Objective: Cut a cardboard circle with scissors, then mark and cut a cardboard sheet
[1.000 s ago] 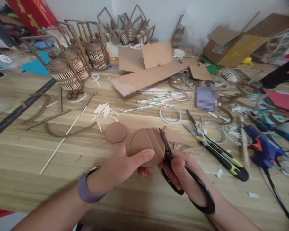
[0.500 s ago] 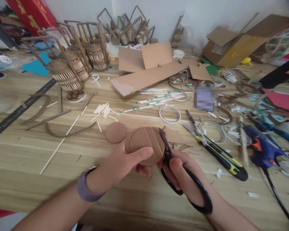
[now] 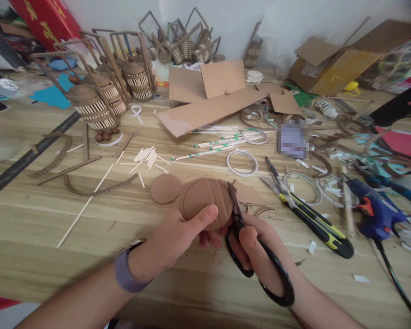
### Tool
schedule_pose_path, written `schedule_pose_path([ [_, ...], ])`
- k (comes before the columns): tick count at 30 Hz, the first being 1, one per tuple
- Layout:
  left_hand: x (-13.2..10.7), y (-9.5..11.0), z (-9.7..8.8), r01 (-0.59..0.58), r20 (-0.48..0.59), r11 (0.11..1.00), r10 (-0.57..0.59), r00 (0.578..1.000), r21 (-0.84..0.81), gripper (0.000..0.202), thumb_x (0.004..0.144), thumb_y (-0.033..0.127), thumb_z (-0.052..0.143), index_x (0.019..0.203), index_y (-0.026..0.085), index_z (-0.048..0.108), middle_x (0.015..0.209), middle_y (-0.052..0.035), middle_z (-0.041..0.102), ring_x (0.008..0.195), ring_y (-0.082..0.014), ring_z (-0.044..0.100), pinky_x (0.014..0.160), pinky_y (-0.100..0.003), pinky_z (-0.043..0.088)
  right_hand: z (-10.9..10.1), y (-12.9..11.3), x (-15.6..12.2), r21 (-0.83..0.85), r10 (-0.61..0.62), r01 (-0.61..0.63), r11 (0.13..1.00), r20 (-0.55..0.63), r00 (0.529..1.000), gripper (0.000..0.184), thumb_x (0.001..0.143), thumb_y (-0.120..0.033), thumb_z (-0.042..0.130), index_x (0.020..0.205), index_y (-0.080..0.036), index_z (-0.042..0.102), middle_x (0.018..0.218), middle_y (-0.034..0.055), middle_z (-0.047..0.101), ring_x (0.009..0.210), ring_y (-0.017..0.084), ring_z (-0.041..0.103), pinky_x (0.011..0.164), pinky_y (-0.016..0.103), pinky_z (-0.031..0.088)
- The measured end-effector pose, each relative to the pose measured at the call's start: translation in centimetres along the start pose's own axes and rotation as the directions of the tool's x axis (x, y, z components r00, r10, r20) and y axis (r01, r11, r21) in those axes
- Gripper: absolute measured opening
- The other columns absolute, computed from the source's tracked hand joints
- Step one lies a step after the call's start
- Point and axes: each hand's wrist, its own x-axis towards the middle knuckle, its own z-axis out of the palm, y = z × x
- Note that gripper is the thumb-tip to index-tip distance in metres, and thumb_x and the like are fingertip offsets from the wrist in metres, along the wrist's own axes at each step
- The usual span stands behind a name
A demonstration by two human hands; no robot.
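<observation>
My left hand [image 3: 188, 228] grips a piece of brown cardboard [image 3: 205, 198], thumb on top and fingers underneath. A round outline is drawn on the cardboard. In my right hand [image 3: 260, 242] is a pair of scissors [image 3: 237, 214] with black handles, the thumb and fingers through the loops. The blades lie at the cardboard's right edge. Just left of the held piece, a smaller cardboard disc [image 3: 165, 188] rests on the table. A cardboard offcut [image 3: 250, 193] lies behind the blades.
On the right are a yellow-and-black utility knife [image 3: 318, 224], a pen [image 3: 277, 173] and a blue glue gun [image 3: 376, 205]. Tape rings [image 3: 241, 163] and short sticks [image 3: 147, 156] lie beyond the hands. Small lidded baskets [image 3: 92, 107] stand back left, near large cardboard sheets [image 3: 205, 112].
The cardboard has turned slightly in my left hand, and its drawn outline shows more fully. The scissor handles and my right hand have shifted a little left.
</observation>
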Motion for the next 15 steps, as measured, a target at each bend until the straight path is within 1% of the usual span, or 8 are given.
schedule_pose_path([
  [2,0.1,0.0,0.0,-0.003,-0.012,1.0,0.003,1.0,-0.009,0.049,0.077,0.067,0.069,0.067,0.019,0.07,0.057,-0.003,0.067,0.054,-0.0159,0.057,0.054,-0.026,0.046,0.0,0.0,0.0,-0.001,-0.011,0.011,1.0,0.005,1.0,0.069,0.088,-0.085,0.031,0.073,-0.022,0.056,0.042,-0.0057,0.039,0.041,0.013,0.038,0.043,0.026,0.032],
  [4,0.1,0.1,0.0,-0.018,-0.007,1.0,0.018,1.0,0.006,0.049,0.077,0.065,0.068,0.063,0.019,0.069,0.055,-0.0027,0.066,0.053,-0.0156,0.056,0.054,-0.026,0.047,0.0,0.0,0.1,0.014,-0.015,0.015,1.0,0.013,1.0,0.068,0.089,-0.083,0.031,0.074,-0.022,0.057,0.043,-0.0061,0.039,0.04,0.012,0.036,0.043,0.026,0.033],
  [8,-0.2,0.7,-0.2,-0.037,0.019,0.994,0.035,0.999,0.1,0.051,0.08,0.062,0.064,0.052,0.02,0.065,0.051,-0.0035,0.063,0.052,-0.0155,0.054,0.055,-0.027,0.047,-0.2,-0.1,0.1,0.027,0.012,-0.014,1.0,0.049,0.999,0.069,0.088,-0.084,0.03,0.074,-0.022,0.057,0.043,-0.0064,0.039,0.037,0.01,0.032,0.039,0.025,0.029],
  [12,-0.4,1.3,-0.2,-0.025,0.015,0.988,0.023,1.0,0.152,0.052,0.081,0.061,0.061,0.048,0.021,0.063,0.05,-0.0039,0.062,0.053,-0.0157,0.053,0.056,-0.027,0.047,-0.4,0.0,0.1,0.022,0.057,-0.059,0.998,0.06,0.997,0.078,0.082,-0.09,0.029,0.089,-0.02,0.061,0.043,-0.0076,0.04,0.036,0.011,0.032,0.037,0.025,0.029],
  [15,-0.4,1.3,-0.2,-0.021,0.017,0.986,0.019,1.0,0.167,0.052,0.081,0.061,0.06,0.048,0.021,0.063,0.049,-0.0036,0.062,0.053,-0.0157,0.054,0.056,-0.026,0.048,-0.5,-0.1,0.2,0.011,0.068,-0.068,0.998,0.057,0.996,0.081,0.08,-0.092,0.028,0.089,-0.018,0.061,0.044,-0.0067,0.041,0.038,0.011,0.035,0.038,0.025,0.03],
])
